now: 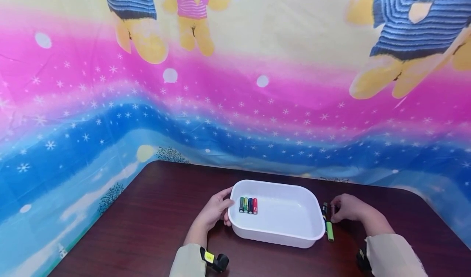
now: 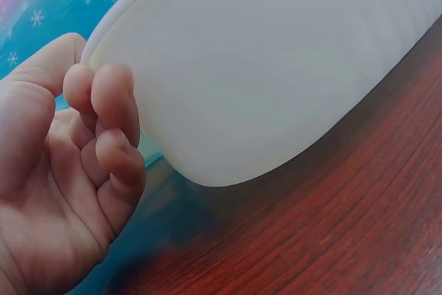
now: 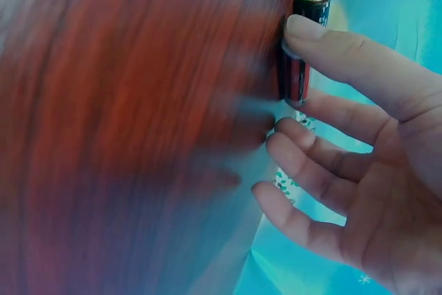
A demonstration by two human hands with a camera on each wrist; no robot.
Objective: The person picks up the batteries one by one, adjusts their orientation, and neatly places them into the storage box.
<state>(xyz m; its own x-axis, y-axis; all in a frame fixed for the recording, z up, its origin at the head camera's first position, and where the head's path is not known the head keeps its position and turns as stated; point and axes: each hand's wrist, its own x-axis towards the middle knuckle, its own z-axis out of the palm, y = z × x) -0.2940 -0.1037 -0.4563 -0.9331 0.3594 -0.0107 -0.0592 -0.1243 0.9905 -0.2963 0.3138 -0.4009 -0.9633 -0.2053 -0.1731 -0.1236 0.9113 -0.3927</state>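
My left hand (image 1: 217, 207) grips the left end of a white plastic tray (image 1: 283, 239), thumb over the rim and fingers curled beneath it. In the left wrist view the tray's outer wall (image 2: 262, 74) fills much of the picture. Several batteries (image 1: 250, 205) stand out in a side-by-side row at the tray's left, dark, green and red. Right of the tray, my right hand (image 1: 349, 208) pinches a red-and-black battery (image 3: 297, 77) between thumb and index finger; the other fingers are loosely bent. A light green battery (image 1: 330, 232) lies close by, beside the tray's right end.
A dark battery (image 1: 325, 208) lies between the tray and my right hand. Everything rests on a dark red-brown wooden table (image 1: 147, 228). Behind its far edge hangs a colourful printed cloth (image 1: 228, 105) with snowflakes and bears.
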